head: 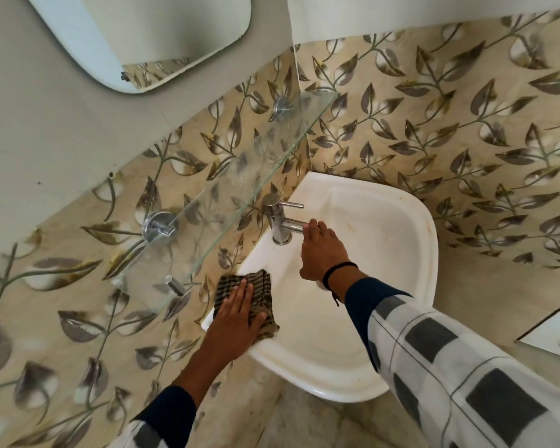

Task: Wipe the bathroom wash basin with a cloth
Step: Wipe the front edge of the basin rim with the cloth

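Leaf-patterned tile walls (pixel 434 130) meet at a corner holding a white wash basin (pixel 401 240), glass shelf (pixel 240 176) above. Left hand (pixel 236 321) lies flat, fingers spread, pressing a striped cloth (pixel 259 292) onto the basin's near-left rim. Right hand (pixel 320 250), open, fingertips touching the chrome tap (pixel 280 221) spout, grips nothing.

A single head-worn wide-angle camera looks steeply down from above into a tiled corner, close over the wash basin (pixel 385 221). The view is rolled: the glass shelf (pixel 240 176) runs diagonally and the mirror (pixel 143 37) sits upper left. Both forearms enter from the bottom edge.
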Tool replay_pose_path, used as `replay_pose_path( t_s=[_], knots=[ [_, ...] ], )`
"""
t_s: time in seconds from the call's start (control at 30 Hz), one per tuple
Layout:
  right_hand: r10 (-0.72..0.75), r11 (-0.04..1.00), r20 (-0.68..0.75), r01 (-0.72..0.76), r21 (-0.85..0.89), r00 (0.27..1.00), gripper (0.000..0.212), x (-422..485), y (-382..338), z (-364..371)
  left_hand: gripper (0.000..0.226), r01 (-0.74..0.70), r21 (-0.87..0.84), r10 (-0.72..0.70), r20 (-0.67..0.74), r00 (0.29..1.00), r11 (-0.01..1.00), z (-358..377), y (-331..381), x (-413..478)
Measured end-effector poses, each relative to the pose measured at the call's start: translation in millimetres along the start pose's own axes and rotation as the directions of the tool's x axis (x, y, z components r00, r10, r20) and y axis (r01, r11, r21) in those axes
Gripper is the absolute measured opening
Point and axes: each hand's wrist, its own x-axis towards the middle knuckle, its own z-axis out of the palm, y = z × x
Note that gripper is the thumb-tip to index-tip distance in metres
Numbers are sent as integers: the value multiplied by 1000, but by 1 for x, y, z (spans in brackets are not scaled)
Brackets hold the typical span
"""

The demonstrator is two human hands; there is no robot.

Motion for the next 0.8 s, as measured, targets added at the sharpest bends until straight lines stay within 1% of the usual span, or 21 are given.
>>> replay_pose_path(
  t_s=[0.17,0.27,0.33,0.43,0.6,0.8],
  knots=[
    [5,1000,-6,-5,-26,1000,77,3,-5,-1,78,-16,62,17,-15,1000,998,-10,12,28],
    [1,999,-4,-1,-39,1000,79,2,-4,-2,76,-2,60,4,-36,999,998,-12,20,37],
    [5,999,6,-4,-37,1000,81,2,-3,-4,75,21,11,-21,-49,999,1000,-9,20,24],
    [2,1000,18,-1,-31,1000,77,2,-3,-7,76,96,-49,-99,-64,993,994,-3,19,-3],
    [14,1000,-1,-14,-10,1000,74,3,-4,-6,79,172,1,-172,-40,984,985,-6,22,-11],
    [18,1000,6,-17,-24,1000,73,4,-7,-3,82,186,29,-186,-15,982,982,-13,29,2]
  ],
)
